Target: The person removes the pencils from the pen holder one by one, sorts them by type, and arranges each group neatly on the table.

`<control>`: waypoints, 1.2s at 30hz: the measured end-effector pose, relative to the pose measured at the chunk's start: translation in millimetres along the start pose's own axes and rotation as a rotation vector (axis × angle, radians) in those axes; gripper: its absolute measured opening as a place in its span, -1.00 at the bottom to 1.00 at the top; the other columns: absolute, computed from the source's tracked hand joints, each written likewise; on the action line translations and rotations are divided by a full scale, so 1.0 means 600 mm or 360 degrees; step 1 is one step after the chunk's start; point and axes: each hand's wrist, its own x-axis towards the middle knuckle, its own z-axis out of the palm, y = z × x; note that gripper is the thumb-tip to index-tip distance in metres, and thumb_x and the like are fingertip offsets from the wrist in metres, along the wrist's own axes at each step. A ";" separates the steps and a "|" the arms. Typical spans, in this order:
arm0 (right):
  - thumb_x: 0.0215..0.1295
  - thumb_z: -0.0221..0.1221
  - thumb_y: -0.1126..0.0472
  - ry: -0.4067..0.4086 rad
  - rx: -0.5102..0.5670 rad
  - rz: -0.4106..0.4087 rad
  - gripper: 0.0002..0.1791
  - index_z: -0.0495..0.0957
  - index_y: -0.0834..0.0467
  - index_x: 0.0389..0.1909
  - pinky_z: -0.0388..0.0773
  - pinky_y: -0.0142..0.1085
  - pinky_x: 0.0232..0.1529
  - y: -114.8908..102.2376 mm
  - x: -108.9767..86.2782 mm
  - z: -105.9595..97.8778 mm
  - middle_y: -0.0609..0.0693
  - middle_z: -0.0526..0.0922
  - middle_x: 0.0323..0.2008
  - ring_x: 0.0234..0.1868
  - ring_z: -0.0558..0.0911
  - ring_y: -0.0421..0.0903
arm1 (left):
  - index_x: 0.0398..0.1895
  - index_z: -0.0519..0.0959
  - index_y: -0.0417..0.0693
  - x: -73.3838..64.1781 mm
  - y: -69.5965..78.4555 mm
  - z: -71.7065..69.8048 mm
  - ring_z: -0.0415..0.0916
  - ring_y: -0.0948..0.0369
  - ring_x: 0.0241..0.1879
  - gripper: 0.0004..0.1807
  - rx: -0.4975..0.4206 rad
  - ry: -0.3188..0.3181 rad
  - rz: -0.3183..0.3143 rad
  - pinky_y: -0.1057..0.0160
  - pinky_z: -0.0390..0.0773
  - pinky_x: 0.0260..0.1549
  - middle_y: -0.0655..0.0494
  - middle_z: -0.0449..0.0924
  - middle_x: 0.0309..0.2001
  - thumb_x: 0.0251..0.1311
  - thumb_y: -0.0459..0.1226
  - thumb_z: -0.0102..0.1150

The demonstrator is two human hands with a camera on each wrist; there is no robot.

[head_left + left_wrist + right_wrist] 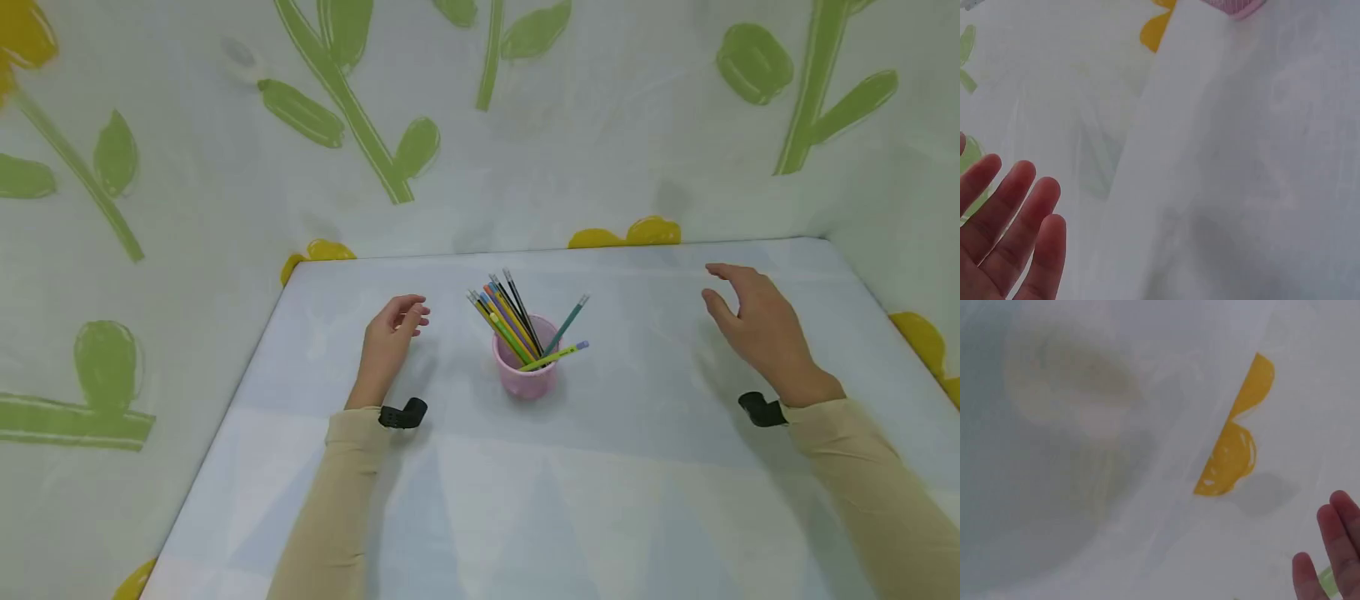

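A pink cup [527, 383] stands upright on the table, holding several pencils [512, 321] that mostly lean to the left. A teal pencil [567, 323] and a lime-green pencil [558, 357] lean out over its right side. To the left of the cup is my left hand [390, 337], its fingers loosely bent and nothing in them. My right hand [761, 329] is held farther off on the right, thumb and fingers apart, also with nothing in it. In the left wrist view only the bottom of the cup [1238, 7] shows at the top edge.
A pale table [600, 517] with faint triangle patterns lies under both hands. Behind and beside it hang whitish walls [600, 150] with green leaves and yellow flower shapes. A black wrist camera [402, 414] sits at the left cuff, another camera [762, 410] at the right.
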 end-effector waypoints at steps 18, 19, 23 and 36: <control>0.32 -0.05 0.07 -0.0051 0.0920 -0.0031 -0.58 0.29 -0.01 0.19 0.42 -0.41 -0.20 -0.095 -0.018 0.153 -0.01 0.53 -0.11 -0.17 0.52 -0.16 | 0.17 0.30 -0.10 -0.065 0.103 0.110 0.27 0.16 0.13 -0.61 -0.0887 -0.0573 -0.0056 0.09 0.27 0.10 0.00 0.36 0.11 0.30 -0.23 -0.16; 0.32 -0.05 0.07 -0.0097 0.0958 -0.0033 -0.58 0.29 -0.01 0.19 0.44 -0.35 -0.20 -0.104 -0.019 0.160 0.00 0.53 -0.10 -0.17 0.52 -0.12 | 0.21 0.26 -0.11 -0.064 0.099 0.117 0.23 0.17 0.16 -0.58 -0.0930 -0.0580 -0.0073 0.12 0.23 0.13 0.01 0.32 0.15 0.29 -0.23 -0.15; 0.31 -0.04 0.05 -0.0204 0.1043 -0.0015 -0.59 0.31 -0.06 0.17 0.48 -0.26 -0.14 -0.143 -0.018 0.183 -0.04 0.52 -0.09 -0.13 0.51 -0.12 | 0.34 0.05 -0.07 -0.061 0.084 0.138 0.00 0.26 0.28 -0.35 -0.0980 -0.0587 -0.0169 0.21 0.05 0.21 0.09 0.08 0.31 0.22 -0.11 -0.06; 0.21 0.09 0.03 -0.0127 0.1137 -0.0030 -0.74 0.49 0.03 -0.12 0.49 -0.35 -0.24 -0.185 -0.016 0.208 -0.19 0.44 -0.10 -0.15 0.44 -0.21 | 0.39 -0.17 0.03 -0.071 0.100 0.144 0.01 0.15 0.29 -0.06 -0.0701 -0.0779 -0.0266 0.19 0.03 0.22 0.02 -0.03 0.35 0.05 0.05 0.12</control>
